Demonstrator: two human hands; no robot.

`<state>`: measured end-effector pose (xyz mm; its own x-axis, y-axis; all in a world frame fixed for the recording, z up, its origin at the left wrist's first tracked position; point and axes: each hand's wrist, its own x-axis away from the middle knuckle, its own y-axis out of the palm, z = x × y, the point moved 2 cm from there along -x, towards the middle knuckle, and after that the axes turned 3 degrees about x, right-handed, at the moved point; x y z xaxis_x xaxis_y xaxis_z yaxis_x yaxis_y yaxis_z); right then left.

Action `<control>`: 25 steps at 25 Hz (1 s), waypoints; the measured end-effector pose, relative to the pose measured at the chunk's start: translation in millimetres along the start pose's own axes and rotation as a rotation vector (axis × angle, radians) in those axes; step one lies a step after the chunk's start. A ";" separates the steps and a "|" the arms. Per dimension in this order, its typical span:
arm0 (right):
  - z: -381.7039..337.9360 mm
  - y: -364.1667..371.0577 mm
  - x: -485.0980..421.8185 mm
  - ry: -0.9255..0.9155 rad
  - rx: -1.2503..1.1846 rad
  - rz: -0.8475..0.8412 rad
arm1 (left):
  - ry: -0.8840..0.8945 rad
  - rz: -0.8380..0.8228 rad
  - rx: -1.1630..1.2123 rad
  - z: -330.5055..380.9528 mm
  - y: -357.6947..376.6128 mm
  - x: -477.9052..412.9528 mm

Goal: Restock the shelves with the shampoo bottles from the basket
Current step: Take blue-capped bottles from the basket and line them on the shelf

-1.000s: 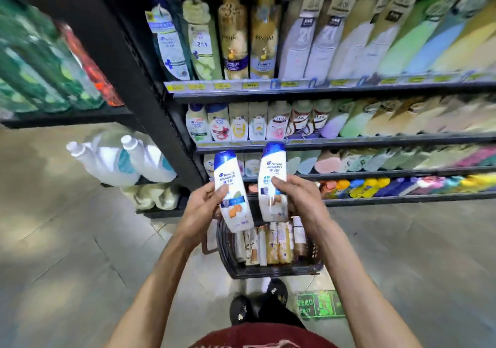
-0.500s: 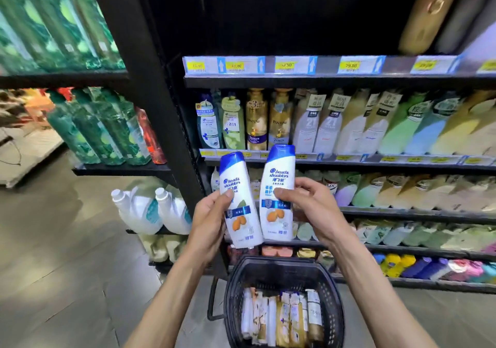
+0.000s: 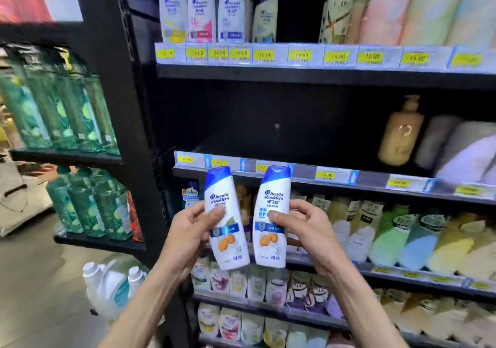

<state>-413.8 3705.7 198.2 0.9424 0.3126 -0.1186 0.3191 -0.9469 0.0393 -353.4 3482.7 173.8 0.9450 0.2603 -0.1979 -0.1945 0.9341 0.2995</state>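
Observation:
My left hand [image 3: 188, 233] grips a white shampoo bottle with a blue cap [image 3: 225, 221], tilted slightly left. My right hand [image 3: 308, 229] grips a second, matching shampoo bottle [image 3: 271, 218], held nearly upright. Both bottles are raised side by side in front of the price rail of a dark shelf [image 3: 308, 175] whose left half stands bare behind them. Matching blue-capped bottles [image 3: 204, 11] stand on the shelf above. The basket is out of view.
A tan pump bottle [image 3: 401, 132] and pale pouches occupy the right of the bare shelf. Rows of refill pouches [image 3: 402, 237] fill the lower shelves. A black upright post [image 3: 126, 122] divides off green bottles [image 3: 61, 106] to the left. White jugs [image 3: 112, 286] stand low on the left.
Both hands have lifted the two bottles from above the basket up to the level of the bare shelf. My view has tilted upward, and the basket has dropped out of sight.

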 end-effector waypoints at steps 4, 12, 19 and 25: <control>-42.2 -7.9 -28.5 -0.091 0.042 -0.035 | 0.109 -0.018 -0.026 35.7 14.7 -33.9; -140.3 4.8 -67.3 -0.339 0.144 -0.030 | 0.315 -0.083 -0.128 117.0 25.9 -94.5; -233.0 23.9 -105.2 -0.468 0.107 0.078 | 0.419 -0.151 -0.104 172.2 17.3 -132.2; -282.5 28.4 -148.1 -0.427 -0.038 0.137 | 0.439 -0.170 -0.093 207.7 9.8 -150.4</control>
<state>-516.0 3653.7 497.2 0.8528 0.1183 -0.5087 0.2052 -0.9715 0.1182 -442.8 3401.9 400.3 0.7688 0.1623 -0.6185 -0.0890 0.9850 0.1478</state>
